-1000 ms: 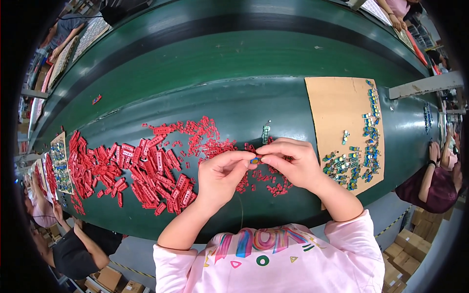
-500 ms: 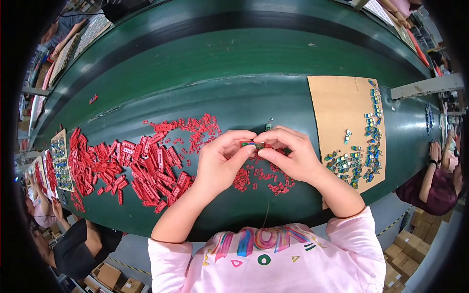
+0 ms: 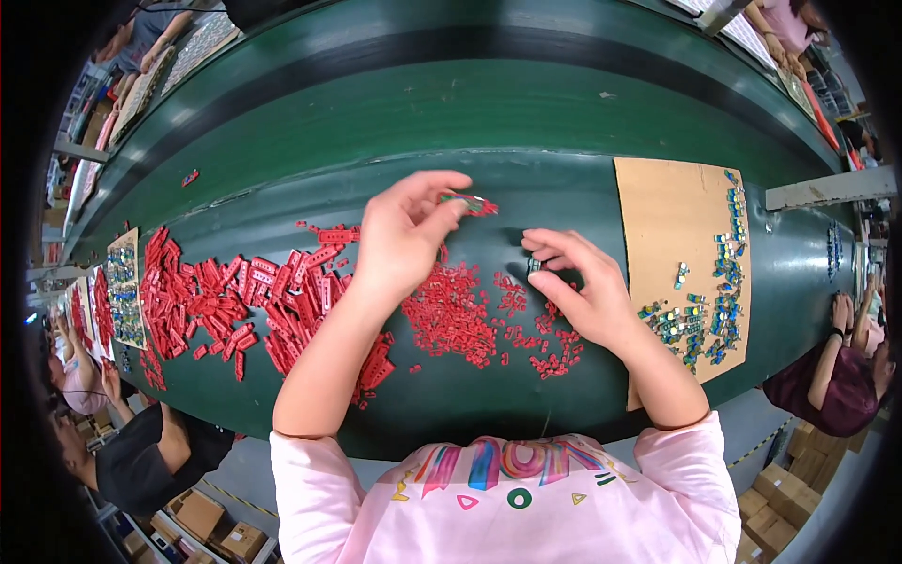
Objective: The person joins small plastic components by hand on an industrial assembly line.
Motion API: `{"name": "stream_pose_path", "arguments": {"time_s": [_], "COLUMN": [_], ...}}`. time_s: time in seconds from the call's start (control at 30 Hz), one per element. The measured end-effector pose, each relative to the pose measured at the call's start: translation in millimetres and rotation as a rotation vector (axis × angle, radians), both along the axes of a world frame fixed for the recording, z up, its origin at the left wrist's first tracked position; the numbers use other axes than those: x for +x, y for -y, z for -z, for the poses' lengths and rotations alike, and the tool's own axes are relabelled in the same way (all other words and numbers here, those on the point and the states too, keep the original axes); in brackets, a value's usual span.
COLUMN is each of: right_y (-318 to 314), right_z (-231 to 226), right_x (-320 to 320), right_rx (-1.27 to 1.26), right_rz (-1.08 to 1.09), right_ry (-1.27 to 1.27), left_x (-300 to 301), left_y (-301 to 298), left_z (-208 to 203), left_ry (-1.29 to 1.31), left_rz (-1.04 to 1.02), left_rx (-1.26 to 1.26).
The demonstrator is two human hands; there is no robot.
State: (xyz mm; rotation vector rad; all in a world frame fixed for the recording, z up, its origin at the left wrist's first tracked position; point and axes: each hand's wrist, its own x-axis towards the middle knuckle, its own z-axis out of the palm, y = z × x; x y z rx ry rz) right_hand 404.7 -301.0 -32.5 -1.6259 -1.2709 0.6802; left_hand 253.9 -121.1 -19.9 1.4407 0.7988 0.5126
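Note:
My left hand (image 3: 399, 235) is raised over the green table, its thumb and fingers pinching a small red plastic housing with a green circuit board (image 3: 482, 205) in it. The red piece is slightly blurred. To its right, my right hand (image 3: 587, 287) has thumb and forefinger closed around a small electronic component (image 3: 536, 266), mostly hidden by the fingertips. Below and between the hands lies a loose heap of tiny red plastic pieces (image 3: 446, 315). Longer red housings (image 3: 301, 291) are piled left of my left forearm, partly covered by it.
A cardboard sheet (image 3: 672, 230) on the right carries several small blue and green circuit boards (image 3: 728, 268). One red piece (image 3: 191, 178) lies alone at the far left. A metal bar (image 3: 827, 188) juts in at the right. Co-workers sit at both ends of the table.
The hands were together on the red housing. Now they are apart: my left hand has carried it up and left, and my right hand has moved onto the small component that lay beyond it.

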Motion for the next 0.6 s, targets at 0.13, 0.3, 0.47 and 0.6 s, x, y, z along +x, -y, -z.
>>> {"name": "stream_pose_path", "arguments": {"time_s": [0.13,0.3,0.47,0.6], "right_y": [-8,-10,-11,-11], "right_z": [-4,-5,-2,0], "right_x": [-14,-17,-14,-14], "right_rx": [0.019,-0.064,-0.154,-0.070], "right_rz": [0.066,0.064,0.034,0.076], "right_ry": [-0.315,-0.506,-0.558,-0.335], "left_x": [-4,-10,-10,-4], "left_y": [22,38,44,35], "left_z": [-6,-11,-3,-2], "left_ry": [0.033,0.054,0.095,0.001], "left_rz": [0.100,0.158,0.152,0.182], "left_rx": [-0.091,-0.063,0.095,0.295]}}
